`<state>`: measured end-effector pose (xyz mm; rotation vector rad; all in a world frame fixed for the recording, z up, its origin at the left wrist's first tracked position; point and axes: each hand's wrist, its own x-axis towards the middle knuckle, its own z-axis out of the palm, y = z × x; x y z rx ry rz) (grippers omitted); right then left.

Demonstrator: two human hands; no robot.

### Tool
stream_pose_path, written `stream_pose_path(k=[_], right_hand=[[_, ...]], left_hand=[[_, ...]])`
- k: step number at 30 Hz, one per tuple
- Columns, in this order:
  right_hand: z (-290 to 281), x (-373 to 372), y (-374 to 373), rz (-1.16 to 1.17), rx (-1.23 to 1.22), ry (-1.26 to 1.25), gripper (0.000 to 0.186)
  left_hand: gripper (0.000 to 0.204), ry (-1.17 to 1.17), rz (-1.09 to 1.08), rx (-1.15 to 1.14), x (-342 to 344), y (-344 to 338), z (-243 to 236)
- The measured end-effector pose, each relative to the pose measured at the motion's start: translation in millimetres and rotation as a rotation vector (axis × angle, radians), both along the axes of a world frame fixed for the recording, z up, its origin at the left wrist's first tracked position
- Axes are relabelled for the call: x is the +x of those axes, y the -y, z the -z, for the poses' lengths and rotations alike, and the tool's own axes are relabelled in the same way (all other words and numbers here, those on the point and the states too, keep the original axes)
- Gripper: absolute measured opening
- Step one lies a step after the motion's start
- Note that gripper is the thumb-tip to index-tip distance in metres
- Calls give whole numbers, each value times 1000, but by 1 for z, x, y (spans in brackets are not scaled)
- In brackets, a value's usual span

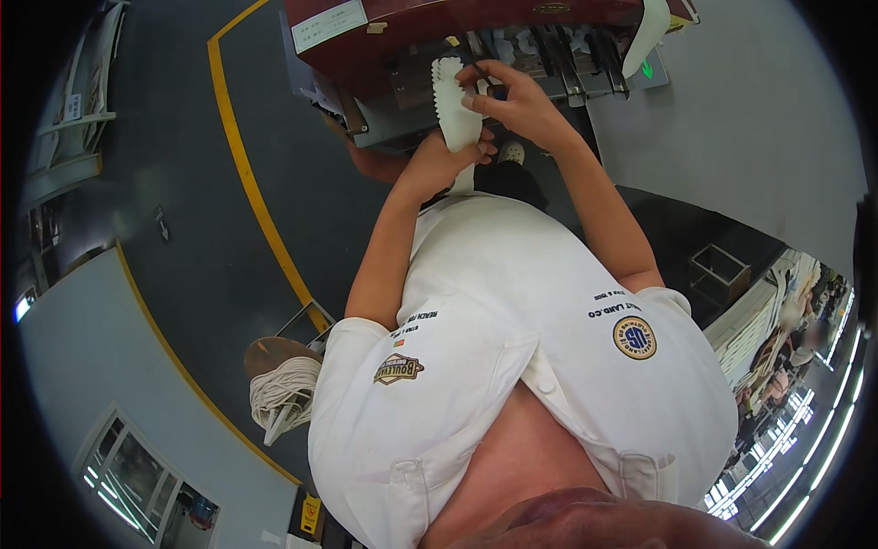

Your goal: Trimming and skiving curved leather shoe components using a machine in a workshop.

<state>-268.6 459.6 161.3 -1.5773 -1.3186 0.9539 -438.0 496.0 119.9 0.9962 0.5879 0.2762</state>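
Note:
A flat white strip (450,105) with a scalloped left edge stands out in front of me, over the near edge of a dark red machine. My left hand (446,163) is closed around its lower end, thumb and fingers pressed on it. At the strip's upper right edge, my right hand (517,102) pinches it between bent fingers and thumb. Something dark and thin lies just behind the right fingers; its kind I cannot make out. Below my left hand, a further white length hangs in front of my shirt, partly hidden.
The dark red machine (476,27) spans the top, with black metal arms (558,62) jutting toward me on the right. A yellow line (251,188) runs along the dark floor at left. A spool of white cord (283,395) sits at lower left, and a metal frame (720,273) at right.

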Motion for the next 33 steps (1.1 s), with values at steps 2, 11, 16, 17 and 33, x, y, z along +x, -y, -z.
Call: stream_pose_path(k=[2,11,16,17,33], right_hand=[[7,-4,-2,-7,53,28,38],[-28,-40,25,-5,-95,-408,13],[-50,-21,41,-13,-29,-419,13],[-50,-13,45,-18,-31,-419,13],[-87,200,191,-199,687,-768,17]], left_hand=[[27,-116,87,29,-1,-3,-7],[32,22,-39,36,-26,-17,-33],[30,151,-26,160,-40,-16,-64],[29,159,-35,100,-40,-13,-67],[21,-170,-765,655,-112,-50,-79]])
